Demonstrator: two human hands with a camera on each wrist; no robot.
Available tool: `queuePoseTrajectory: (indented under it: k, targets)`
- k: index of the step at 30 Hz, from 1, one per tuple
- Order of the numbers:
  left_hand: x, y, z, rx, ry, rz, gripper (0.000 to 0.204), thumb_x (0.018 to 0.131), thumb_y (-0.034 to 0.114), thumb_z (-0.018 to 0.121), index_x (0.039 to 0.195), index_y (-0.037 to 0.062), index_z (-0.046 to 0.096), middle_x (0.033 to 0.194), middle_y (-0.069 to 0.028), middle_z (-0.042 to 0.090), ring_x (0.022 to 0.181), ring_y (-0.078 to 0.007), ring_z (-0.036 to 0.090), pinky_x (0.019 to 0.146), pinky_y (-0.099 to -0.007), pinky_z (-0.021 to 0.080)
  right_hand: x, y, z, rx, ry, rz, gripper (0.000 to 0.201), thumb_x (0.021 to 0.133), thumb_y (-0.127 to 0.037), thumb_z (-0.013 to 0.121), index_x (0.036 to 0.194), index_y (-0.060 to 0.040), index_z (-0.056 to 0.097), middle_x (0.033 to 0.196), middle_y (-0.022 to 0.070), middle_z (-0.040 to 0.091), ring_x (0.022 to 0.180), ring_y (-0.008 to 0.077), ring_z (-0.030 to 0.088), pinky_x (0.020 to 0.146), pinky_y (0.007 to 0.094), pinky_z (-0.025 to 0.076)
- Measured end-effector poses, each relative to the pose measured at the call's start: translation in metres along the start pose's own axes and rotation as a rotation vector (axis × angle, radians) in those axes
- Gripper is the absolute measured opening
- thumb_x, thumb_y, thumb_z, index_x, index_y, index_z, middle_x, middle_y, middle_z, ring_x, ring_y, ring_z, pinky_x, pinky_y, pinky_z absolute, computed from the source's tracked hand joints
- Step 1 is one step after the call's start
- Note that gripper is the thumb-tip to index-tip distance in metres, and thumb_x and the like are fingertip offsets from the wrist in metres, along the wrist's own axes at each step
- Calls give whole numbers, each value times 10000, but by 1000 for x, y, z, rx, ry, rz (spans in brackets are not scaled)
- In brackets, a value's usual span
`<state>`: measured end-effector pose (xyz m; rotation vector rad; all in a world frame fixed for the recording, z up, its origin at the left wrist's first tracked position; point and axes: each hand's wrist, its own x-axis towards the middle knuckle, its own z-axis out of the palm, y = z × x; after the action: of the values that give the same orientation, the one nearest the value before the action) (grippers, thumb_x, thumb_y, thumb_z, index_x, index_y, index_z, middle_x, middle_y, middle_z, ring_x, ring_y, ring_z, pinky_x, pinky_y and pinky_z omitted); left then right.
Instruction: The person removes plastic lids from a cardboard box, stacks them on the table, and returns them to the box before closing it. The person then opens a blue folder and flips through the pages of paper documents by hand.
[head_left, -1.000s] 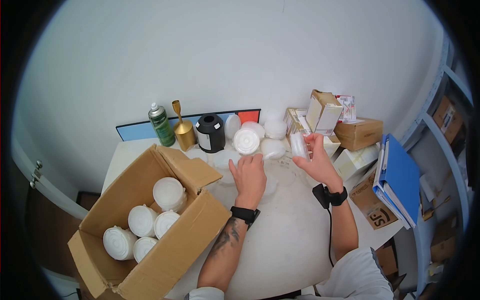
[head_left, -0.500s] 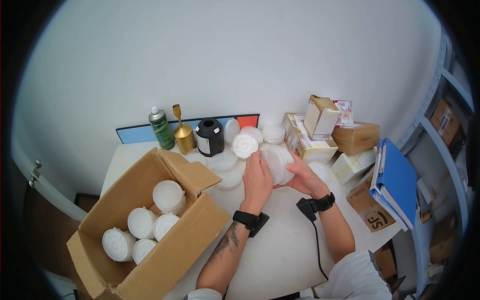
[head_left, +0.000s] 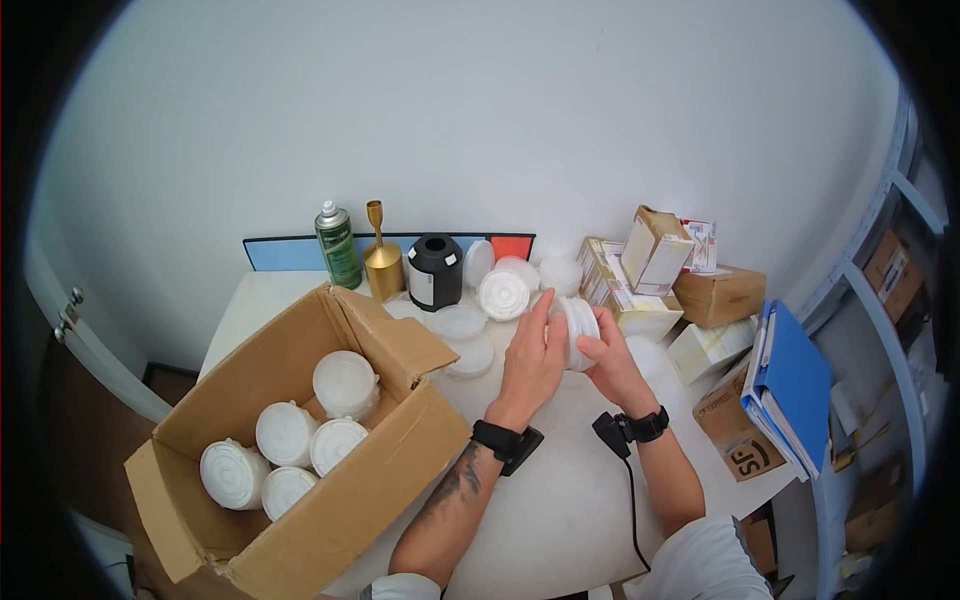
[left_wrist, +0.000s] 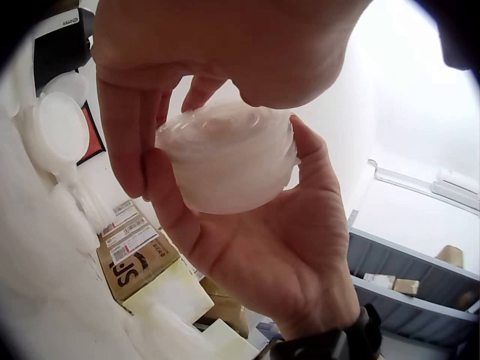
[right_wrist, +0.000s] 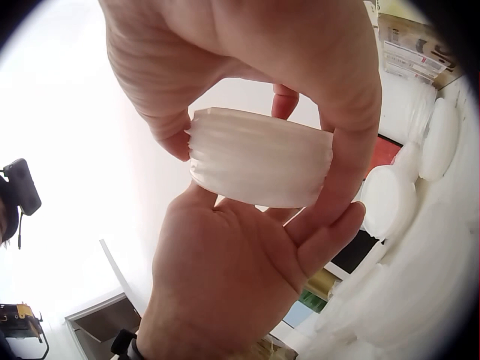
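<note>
A short stack of translucent white round lids (head_left: 577, 333) is held upright between both hands above the table. My right hand (head_left: 618, 375) grips it from the right, thumb and fingers at opposite edges, as the right wrist view shows of the stack (right_wrist: 259, 157). On the other side my left hand (head_left: 532, 370) holds the stack with its fingers curved around it; in the left wrist view the stack (left_wrist: 229, 161) lies between the two hands. Behind the hands, a round white lidded container (head_left: 503, 295) stands tilted among further lids (head_left: 468, 355).
An open cardboard box (head_left: 350, 500) with several white lidded tubs (head_left: 346, 384) is at the left. Along the back stand a green spray can (head_left: 338, 245), a gold candle holder (head_left: 383, 268) and a black canister (head_left: 435, 272). Small boxes (head_left: 655, 250) and blue binders (head_left: 790, 380) are at the right.
My right hand has brought its lids leftward from near the small boxes to my left hand, which has risen off the table area and taken hold too. The stack has turned more edge-on.
</note>
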<state>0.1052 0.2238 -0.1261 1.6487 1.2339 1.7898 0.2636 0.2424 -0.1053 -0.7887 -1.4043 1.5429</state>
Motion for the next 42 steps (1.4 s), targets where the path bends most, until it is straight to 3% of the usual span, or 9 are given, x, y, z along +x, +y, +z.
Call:
queuePoseTrajectory:
  k: [1,3,7,9,12,18,26,32,42]
  targets:
    - [0,1,0,-6,6,3,463,1071,313,522,1448,45,512,1219,-235,617,1019,-410,671,882,-475,529,0,1,-5,-9,-3,-2,536,965,-298,719,1359,-94,417,1318,46,571,1142,122,578,839,302,531]
    - [1,9,-7,-216,-233,-325,585,1066,452,535,1488,51,470,1273,-215,585,1061,-324,673,831,-423,575,0,0,-9,-304,-18,-86,514,989,-324,691,1356,-82,422,1320,53,563,1087,114,585,808,284,519]
    - [6,15,-15,-404,-266,-437,668,1051,524,540,1522,69,409,1308,-187,544,1122,-268,643,757,-381,620,-3,-4,-2,-270,-11,-101,491,996,-330,694,1328,-81,431,1298,62,575,1095,125,598,845,295,529]
    - [8,11,-17,-555,-269,-470,595,1075,530,474,1527,157,371,1405,-140,517,1176,-252,628,784,-406,640,-9,-25,13,156,35,-4,472,983,-288,719,1296,-77,436,1294,67,573,1143,145,603,912,336,544]
    - [9,20,-21,-610,-245,-553,607,1076,567,443,1505,144,379,1404,-117,519,1193,-243,619,789,-403,640,-9,-31,11,195,51,7,462,962,-228,738,1281,-76,440,1308,72,565,1199,176,601,963,394,553]
    - [4,5,-8,-487,-241,-413,610,1090,597,389,1459,112,412,1267,-118,573,1083,-202,635,804,-377,619,-2,3,6,-417,5,-196,578,864,-214,834,1275,-89,448,1348,93,524,1279,211,545,939,395,558]
    - [6,24,-19,-541,-354,-513,767,1071,703,246,1515,96,396,1366,-106,565,1178,-200,631,891,-349,598,-5,-8,18,-357,75,-125,636,793,-258,895,1226,-101,456,1281,72,523,1193,188,543,927,395,550]
    - [7,11,-11,-744,-304,-542,760,1075,698,187,1437,91,468,1310,-83,610,1172,-191,636,951,-355,564,-11,-12,24,-682,55,-205,625,764,-206,899,1167,-100,434,1367,107,501,1325,235,500,1125,465,450]
    - [9,22,-19,-1028,-384,-776,708,1075,665,262,1457,124,511,1359,-74,615,1231,-198,621,948,-386,544,-4,3,17,-670,120,-544,731,688,-227,945,1192,-70,439,1380,178,523,1290,287,530,1107,417,425]
